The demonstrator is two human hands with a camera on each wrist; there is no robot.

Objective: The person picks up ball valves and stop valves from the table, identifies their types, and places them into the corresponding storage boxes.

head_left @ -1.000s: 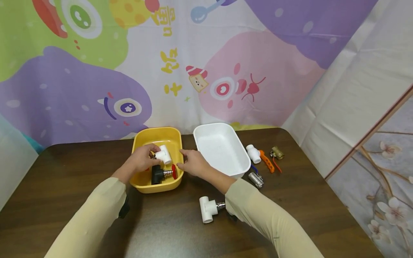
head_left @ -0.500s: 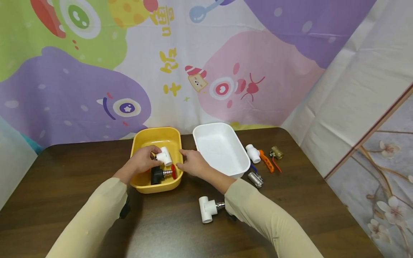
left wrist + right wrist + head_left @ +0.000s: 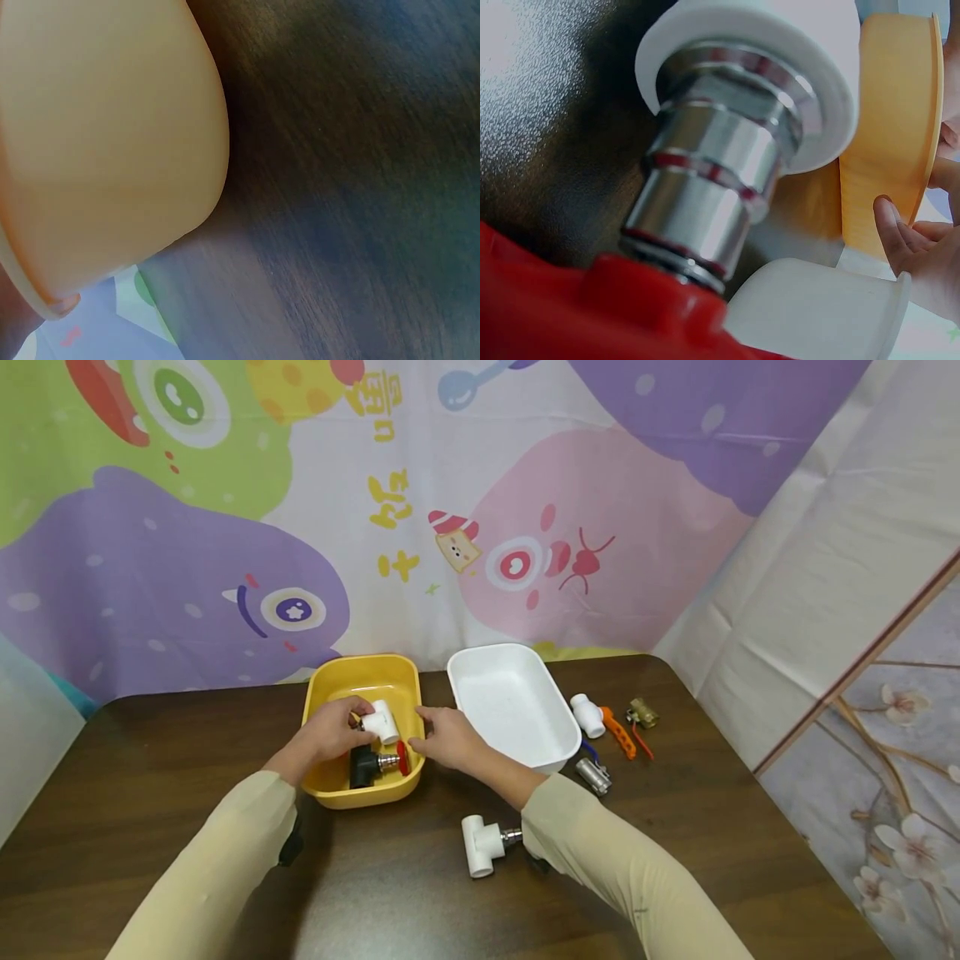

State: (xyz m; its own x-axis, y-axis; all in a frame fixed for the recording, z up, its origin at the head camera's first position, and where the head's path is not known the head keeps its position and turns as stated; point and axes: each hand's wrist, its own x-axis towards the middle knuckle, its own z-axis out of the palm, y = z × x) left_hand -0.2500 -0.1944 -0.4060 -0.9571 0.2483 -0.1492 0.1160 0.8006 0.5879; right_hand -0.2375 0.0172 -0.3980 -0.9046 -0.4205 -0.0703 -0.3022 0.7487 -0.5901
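My left hand point(image 3: 330, 728) reaches over the left rim of a yellow bin point(image 3: 375, 797) and grips a white T-shaped stop valve point(image 3: 380, 723); its metal end is mostly hidden behind the fingers. Below that, in the same bin, lies a black stop valve point(image 3: 365, 767) with a red handwheel. At the bin's right rim is my right hand point(image 3: 450, 739). The right wrist view shows its thumb point(image 3: 891, 232) against the outer wall and a finger over the rim. In the left wrist view, the bin's wall point(image 3: 112, 142) fills the left side and the left hand is barely seen.
A white bin point(image 3: 513, 710) stands right of the yellow one. Another white T-shaped valve point(image 3: 480, 845) lies in front, near the right forearm; its red handle point(image 3: 630, 307) shows close up. Farther right are a white ball valve point(image 3: 588, 717) with orange lever, a brass valve point(image 3: 642, 713) and a steel valve point(image 3: 595, 777).
The white valve in my left hand shifted slightly and came back. Both hands otherwise stay in place, and the head view drifts a little.
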